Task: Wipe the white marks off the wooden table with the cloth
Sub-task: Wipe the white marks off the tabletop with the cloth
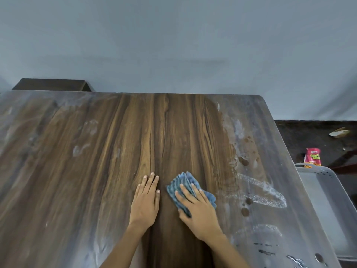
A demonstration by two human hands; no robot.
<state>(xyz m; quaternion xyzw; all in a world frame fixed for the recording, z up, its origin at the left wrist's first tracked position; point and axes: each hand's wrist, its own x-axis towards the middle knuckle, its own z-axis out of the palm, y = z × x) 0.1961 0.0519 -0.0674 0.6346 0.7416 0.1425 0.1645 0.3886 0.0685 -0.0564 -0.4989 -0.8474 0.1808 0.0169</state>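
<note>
A wooden table (119, 151) fills the view, its middle strip showing dark clean grain. White marks (266, 192) cover the right side, and fainter white haze (29, 132) lies over the left. My right hand (197, 207) presses flat on a crumpled blue cloth (185, 182) near the table's front middle, fingers spread and straight. Just left of the cloth, my left hand (145, 200) rests flat on the bare wood, fingers together.
A grey plastic bin (328, 200) stands past the table's right edge, with a red snack packet (312, 157) at its far rim. A dark wooden piece (52, 85) sits behind the far left edge, against a grey wall. Dark floor lies at right.
</note>
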